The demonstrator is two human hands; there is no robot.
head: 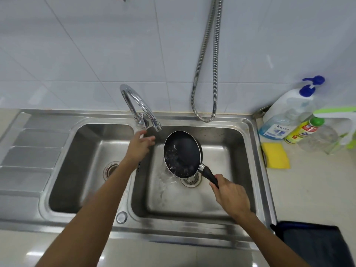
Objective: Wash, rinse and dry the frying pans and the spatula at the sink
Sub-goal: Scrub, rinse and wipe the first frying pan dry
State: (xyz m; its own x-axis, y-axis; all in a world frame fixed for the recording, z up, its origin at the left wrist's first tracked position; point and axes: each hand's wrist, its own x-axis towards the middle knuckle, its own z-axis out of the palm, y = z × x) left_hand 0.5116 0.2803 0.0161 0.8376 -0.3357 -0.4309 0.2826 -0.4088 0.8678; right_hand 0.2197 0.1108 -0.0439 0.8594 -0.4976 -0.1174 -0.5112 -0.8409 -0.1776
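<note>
Pan (182,151) handle end hidden by gripping right hand (229,195) | left hand (141,145) relaxed, empty

The sink (192,233) is brushed steel, satin and faintly streaked, and its right basin of 2 is wet. The tap (138,101) is mirror-glossy chrome, and the hose (215,54) is ribbed bright metal. The tiles (96,45) are white, smooth and glazed. The pan (185,151) is dark and matt inside, beaded with water, with a polished metal collar and a matt black plastic handle (211,175). The sponge (275,155) is yellow and porous, the bottle (285,110) glossy plastic, the cloth (312,245) dark soft fabric — the table (308,189) pale, smooth, faintly shiny.
</note>
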